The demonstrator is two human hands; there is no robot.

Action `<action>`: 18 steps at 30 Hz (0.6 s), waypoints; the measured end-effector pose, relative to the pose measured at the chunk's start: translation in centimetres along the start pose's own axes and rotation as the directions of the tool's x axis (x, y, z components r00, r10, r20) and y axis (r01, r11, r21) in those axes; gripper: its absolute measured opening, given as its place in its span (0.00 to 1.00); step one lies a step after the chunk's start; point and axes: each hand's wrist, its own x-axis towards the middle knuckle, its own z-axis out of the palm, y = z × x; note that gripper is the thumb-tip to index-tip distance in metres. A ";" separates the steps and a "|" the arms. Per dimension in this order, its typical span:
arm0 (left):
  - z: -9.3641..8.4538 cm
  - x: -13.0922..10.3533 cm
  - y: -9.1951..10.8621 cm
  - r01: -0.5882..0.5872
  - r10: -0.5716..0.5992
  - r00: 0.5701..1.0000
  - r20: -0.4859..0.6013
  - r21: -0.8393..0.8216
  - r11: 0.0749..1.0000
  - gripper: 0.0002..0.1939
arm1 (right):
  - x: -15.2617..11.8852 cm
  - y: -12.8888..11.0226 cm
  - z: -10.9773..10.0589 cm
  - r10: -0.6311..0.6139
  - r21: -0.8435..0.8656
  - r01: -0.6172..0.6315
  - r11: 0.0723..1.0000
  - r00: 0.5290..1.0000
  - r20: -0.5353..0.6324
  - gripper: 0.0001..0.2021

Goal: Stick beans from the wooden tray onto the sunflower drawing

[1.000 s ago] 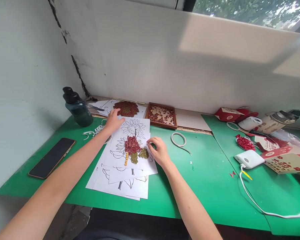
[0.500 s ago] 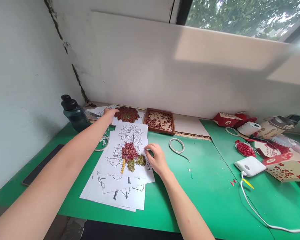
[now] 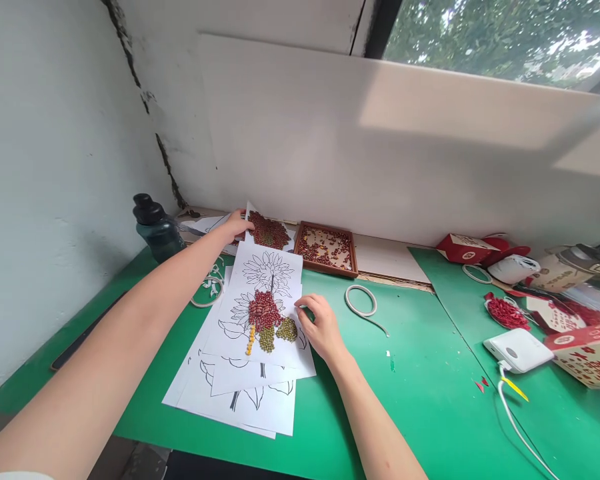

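Observation:
At the back left, my left hand (image 3: 237, 225) reaches out and grips the left edge of a paper sheet (image 3: 249, 210). That edge is tilted up, and a dense patch of red-brown and green beans (image 3: 269, 232) lies on the sheet. My right hand (image 3: 321, 325) is by the right edge of the front drawing sheet (image 3: 230, 343), thumb and forefinger tips close together; anything between them is too small to make out. This sheet shows outlined sunflowers, partly covered by red beans (image 3: 265, 310), green beans (image 3: 287, 329) and a yellow row of kernels (image 3: 251, 340).
A brown tray (image 3: 355, 257) of loose beans stands behind the sheets. More printed sheets (image 3: 265, 417) lie underneath. Left are a dark bottle (image 3: 157, 230) and a coiled cable (image 3: 207, 303); right, another coil (image 3: 347, 300), a white device (image 3: 519, 350) and red boxes (image 3: 467, 248).
My left hand has taken the left edge of the rear bean-covered sheet and raised it. My right hand stays by the front sheet. The view has shifted slightly.

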 end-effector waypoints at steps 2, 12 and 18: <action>0.4 0.4 0.5 -0.019 0.019 1.000 -0.006 0.004 1.000 0.37 | 0.0 0.0 0.0 -0.005 0.002 0.005 1.000 1.000 0.006 0.08; 2.1 2.1 1.3 0.049 -0.065 0.994 -0.087 -0.175 0.983 0.20 | 0.0 0.1 0.0 -0.007 -0.005 0.007 1.000 1.000 0.011 0.08; 1.6 2.1 1.4 0.056 -0.076 0.995 -0.062 -0.273 0.960 0.20 | 0.1 -0.1 0.1 -0.012 -0.014 0.012 1.000 1.000 0.017 0.08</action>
